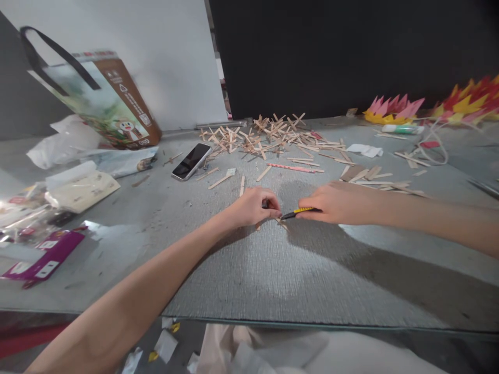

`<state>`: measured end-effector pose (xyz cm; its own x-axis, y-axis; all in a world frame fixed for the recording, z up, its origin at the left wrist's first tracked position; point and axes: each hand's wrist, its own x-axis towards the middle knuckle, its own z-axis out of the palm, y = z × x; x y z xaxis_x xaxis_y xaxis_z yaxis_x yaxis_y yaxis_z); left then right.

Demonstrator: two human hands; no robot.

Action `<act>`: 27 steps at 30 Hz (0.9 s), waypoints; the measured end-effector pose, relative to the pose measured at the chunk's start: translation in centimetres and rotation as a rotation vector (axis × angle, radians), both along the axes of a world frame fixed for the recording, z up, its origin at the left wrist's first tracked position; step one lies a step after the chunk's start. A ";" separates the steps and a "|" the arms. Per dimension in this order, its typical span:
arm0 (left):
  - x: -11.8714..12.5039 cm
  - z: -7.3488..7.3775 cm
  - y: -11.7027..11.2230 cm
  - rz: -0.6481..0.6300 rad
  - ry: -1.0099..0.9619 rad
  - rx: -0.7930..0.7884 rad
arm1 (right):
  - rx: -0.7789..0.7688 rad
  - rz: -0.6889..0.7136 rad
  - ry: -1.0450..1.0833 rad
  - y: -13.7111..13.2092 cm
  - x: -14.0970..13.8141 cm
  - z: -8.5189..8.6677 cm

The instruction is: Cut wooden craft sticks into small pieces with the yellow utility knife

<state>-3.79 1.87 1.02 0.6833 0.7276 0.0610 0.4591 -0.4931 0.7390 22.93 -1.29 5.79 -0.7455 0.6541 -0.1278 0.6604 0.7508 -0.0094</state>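
Observation:
My left hand (257,206) is curled low over the grey table, its fingertips pinched on small wooden sticks (282,224) whose ends poke out under the fingers. A dark gap shows between its thumb and fingers. Coming from the right, my right hand (325,202) is closed around a yellow-and-black utility knife (302,211). The knife's dark tip meets the sticks right by my left fingertips. How the sticks lie beneath the left hand is partly hidden.
Behind the hands lies a heap of crossed wooden sticks (261,136), with a phone (192,161) to its left. More sticks (374,176) and a glue stick (401,129) are at right. A paper bag (117,104) and plastic packets (47,254) occupy the left. The table edge (312,326) runs in front.

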 end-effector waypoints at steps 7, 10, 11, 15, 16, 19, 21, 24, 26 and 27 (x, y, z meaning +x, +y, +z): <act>0.0 0.0 -0.1 -0.003 0.000 0.017 | 0.099 0.108 -0.063 0.3 -0.2 0.2; 0.1 0.3 -0.2 0.002 0.004 0.040 | 0.146 0.161 -0.094 0.4 -0.3 0.3; 0.2 0.4 -0.3 0.006 0.004 0.048 | 0.162 0.185 -0.102 0.5 -0.4 0.4; 0.3 0.7 -0.5 0.025 0.006 0.049 | 0.220 0.269 -0.166 0.6 -0.9 0.9; 0.4 0.6 -0.4 0.022 0.004 0.054 | 0.237 0.283 -0.204 0.6 -1.1 1.1; 0.5 0.2 -0.1 -0.001 -0.010 0.110 | 0.271 0.319 -0.345 0.7 -2.1 2.2; 0.6 -0.1 0.1 -0.007 -0.010 0.138 | 0.258 0.332 -0.420 0.7 -2.9 3.1; 0.9 -0.3 0.5 0.010 0.007 0.160 | 0.195 0.326 -0.467 0.8 -4.1 4.3; 1.0 -0.4 0.7 0.017 0.020 0.165 | 0.161 0.310 -0.475 0.9 -4.9 4.8; 1.1 -0.5 0.7 0.018 0.025 0.163 | 0.150 0.303 -0.475 1.0 -5.2 4.9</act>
<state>-2.70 2.62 0.54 0.6731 0.7215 0.1625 0.4861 -0.5972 0.6380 17.77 -0.33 10.72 -0.7859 0.4572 -0.4163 0.3215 0.8772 0.3566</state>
